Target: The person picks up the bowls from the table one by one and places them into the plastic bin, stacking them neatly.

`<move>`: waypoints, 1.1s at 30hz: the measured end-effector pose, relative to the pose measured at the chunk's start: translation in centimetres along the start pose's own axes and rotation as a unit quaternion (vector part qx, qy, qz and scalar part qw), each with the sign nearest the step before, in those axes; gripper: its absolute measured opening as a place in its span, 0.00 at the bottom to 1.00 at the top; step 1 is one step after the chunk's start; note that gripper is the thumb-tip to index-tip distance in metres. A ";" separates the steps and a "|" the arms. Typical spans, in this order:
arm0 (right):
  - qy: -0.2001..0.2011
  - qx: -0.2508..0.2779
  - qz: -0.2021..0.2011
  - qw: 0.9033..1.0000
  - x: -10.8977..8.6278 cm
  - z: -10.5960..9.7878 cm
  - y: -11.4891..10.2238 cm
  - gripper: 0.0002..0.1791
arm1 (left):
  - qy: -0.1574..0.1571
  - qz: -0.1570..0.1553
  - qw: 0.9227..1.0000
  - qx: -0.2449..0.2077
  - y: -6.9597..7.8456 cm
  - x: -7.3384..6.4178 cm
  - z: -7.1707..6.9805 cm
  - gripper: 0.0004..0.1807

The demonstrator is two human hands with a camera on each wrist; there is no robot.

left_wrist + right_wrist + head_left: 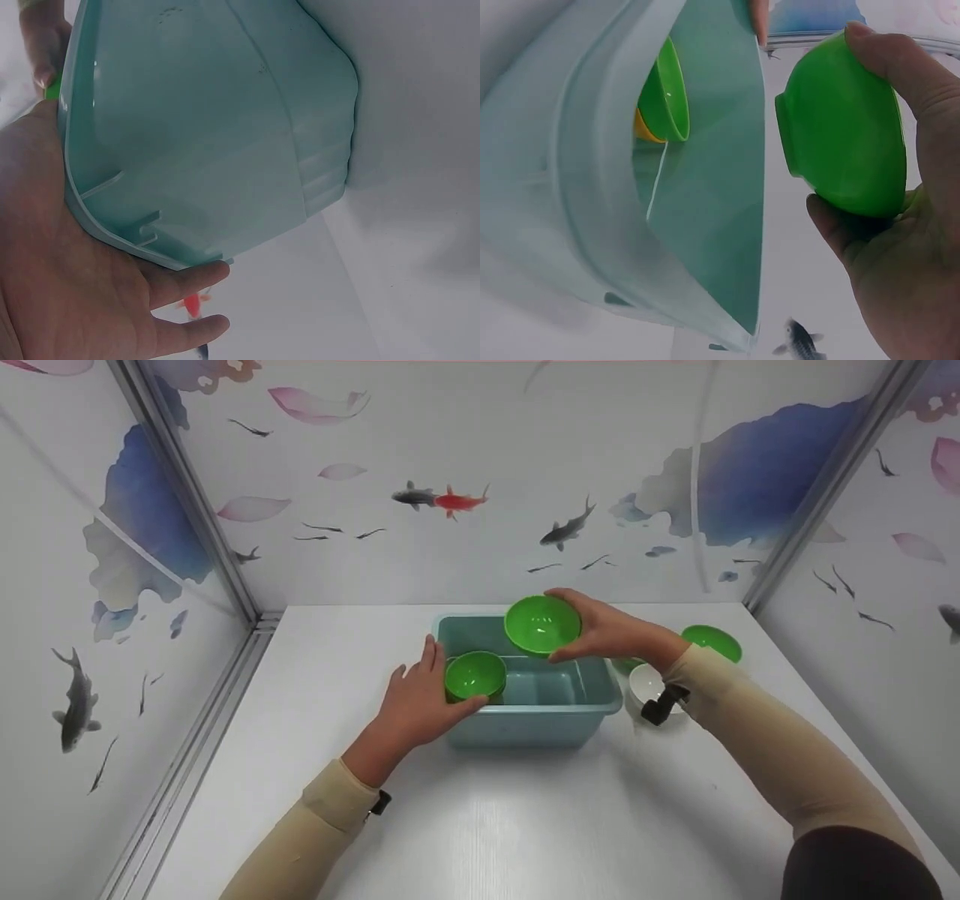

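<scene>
Head view: right hand (609,628) grips 1 green bowl (541,625); left hand (415,702), uncurled, touches tub (525,729).

Setting consistent with a lab-style test booth: flat white wall panels (465,570) printed with watercolour fish (570,529) and pink petals (255,508) at 9, 12 and 3 o'clock, grey metal corner posts (196,510) at 10 and 2, smooth white tabletop (480,825) at 6.

White back wall (457,570), red fish print (460,501), metal corner rail (188,487), tabletop (487,825)
</scene>
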State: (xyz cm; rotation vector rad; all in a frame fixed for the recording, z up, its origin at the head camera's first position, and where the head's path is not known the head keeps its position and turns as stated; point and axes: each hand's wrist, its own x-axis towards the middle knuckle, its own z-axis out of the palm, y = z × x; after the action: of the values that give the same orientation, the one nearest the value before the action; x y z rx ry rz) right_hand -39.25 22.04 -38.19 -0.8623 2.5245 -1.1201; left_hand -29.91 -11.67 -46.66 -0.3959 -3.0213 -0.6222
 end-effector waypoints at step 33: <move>-0.053 -0.039 -0.048 0.997 6.6 1.6 -0.6 0.60 | -0.005 -0.007 1.000 -0.006 0.0 0.0 -0.1 0.72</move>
State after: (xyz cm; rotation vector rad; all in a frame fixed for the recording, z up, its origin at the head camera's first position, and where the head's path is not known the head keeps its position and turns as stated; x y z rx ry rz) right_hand -43.54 16.78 -38.75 -1.0434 2.4778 -0.9819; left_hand -29.91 -11.68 -46.60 -0.3789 -3.0344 -0.6412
